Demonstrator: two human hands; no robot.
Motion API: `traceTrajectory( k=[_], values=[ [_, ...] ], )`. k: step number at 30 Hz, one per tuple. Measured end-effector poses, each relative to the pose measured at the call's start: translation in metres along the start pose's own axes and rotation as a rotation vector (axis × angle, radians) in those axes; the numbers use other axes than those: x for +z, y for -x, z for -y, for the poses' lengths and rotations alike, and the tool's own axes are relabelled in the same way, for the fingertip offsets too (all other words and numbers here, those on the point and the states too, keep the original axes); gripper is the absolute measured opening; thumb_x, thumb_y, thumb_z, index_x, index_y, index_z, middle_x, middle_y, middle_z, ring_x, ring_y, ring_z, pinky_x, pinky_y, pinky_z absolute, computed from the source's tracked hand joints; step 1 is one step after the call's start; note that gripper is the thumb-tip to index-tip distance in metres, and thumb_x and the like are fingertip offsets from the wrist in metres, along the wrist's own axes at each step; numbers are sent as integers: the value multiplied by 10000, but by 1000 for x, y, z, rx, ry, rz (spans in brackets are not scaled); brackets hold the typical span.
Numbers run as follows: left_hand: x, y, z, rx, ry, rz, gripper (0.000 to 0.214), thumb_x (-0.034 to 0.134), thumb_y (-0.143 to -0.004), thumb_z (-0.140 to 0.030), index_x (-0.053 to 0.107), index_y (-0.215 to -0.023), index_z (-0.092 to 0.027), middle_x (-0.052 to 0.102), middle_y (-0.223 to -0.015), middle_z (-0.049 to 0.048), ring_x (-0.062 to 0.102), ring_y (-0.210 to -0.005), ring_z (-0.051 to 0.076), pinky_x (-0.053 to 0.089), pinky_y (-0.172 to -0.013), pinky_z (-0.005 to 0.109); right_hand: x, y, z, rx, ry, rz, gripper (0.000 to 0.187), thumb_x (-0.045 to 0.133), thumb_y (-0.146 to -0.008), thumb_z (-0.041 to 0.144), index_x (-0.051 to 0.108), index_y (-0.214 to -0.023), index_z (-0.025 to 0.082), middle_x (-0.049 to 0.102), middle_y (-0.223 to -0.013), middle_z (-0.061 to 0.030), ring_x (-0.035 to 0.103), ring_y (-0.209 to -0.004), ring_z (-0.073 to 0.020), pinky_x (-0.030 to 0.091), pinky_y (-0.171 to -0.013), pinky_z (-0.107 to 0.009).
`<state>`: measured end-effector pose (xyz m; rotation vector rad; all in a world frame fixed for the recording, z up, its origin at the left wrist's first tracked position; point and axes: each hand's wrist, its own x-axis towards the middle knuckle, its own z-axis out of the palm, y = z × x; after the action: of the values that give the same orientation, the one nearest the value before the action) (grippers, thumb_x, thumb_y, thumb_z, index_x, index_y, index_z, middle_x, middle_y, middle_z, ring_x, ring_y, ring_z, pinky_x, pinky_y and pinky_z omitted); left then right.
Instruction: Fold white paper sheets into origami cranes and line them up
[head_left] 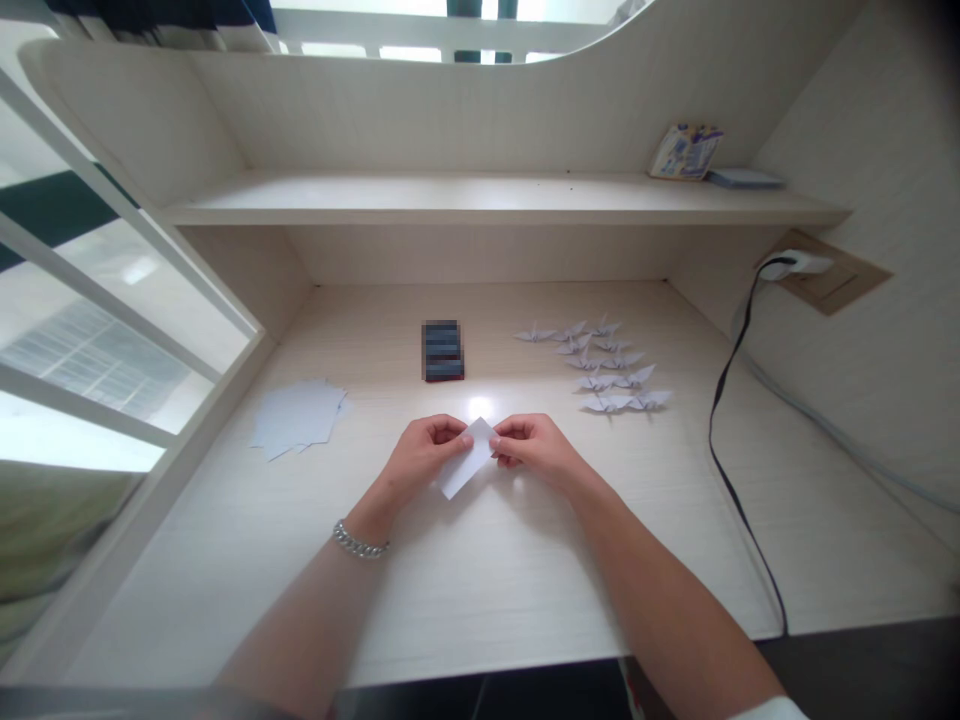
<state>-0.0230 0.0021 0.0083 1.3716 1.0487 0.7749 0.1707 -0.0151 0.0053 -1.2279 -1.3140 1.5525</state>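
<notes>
A folded white paper sheet (468,462) is held over the middle of the pale wooden desk (480,570). My left hand (426,452) pinches its left edge, with a silver bracelet on that wrist. My right hand (534,450) pinches its upper right corner. Both hands have their fingers closed on the paper. To the left lies a small stack of white paper sheets (297,416). Behind and to the right, several folded paper cranes (604,366) lie in loose rows on the desk.
A dark phone (442,350) lies flat behind the hands. A black cable (726,440) runs from a wall plug (796,265) down over the desk's right side. The shelf above carries a small packet (685,150). A railing stands at the left.
</notes>
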Motion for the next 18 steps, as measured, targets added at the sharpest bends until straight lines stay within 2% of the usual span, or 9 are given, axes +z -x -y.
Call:
traceTrajectory(
  k=[12, 18],
  values=[
    [-1, 5, -6, 1, 25, -3, 256, 651, -704, -320, 706, -877, -140, 697, -806, 79, 596, -662, 162, 431, -560, 253, 5, 0, 1, -2, -149, -54, 287, 712, -641, 294, 716, -880, 137, 639, -614, -32, 586, -554, -124, 460, -544, -255],
    [-2, 5, -6, -25, 105, -58, 167, 684, -664, -263, 719, -792, -160, 687, -746, 56, 570, -614, 140, 412, -527, 238, 1, 2, 2, 1, -239, 1, 261, 725, -628, 254, 728, -868, 152, 669, -664, -47, 615, -607, -139, 496, -602, -282]
  ],
)
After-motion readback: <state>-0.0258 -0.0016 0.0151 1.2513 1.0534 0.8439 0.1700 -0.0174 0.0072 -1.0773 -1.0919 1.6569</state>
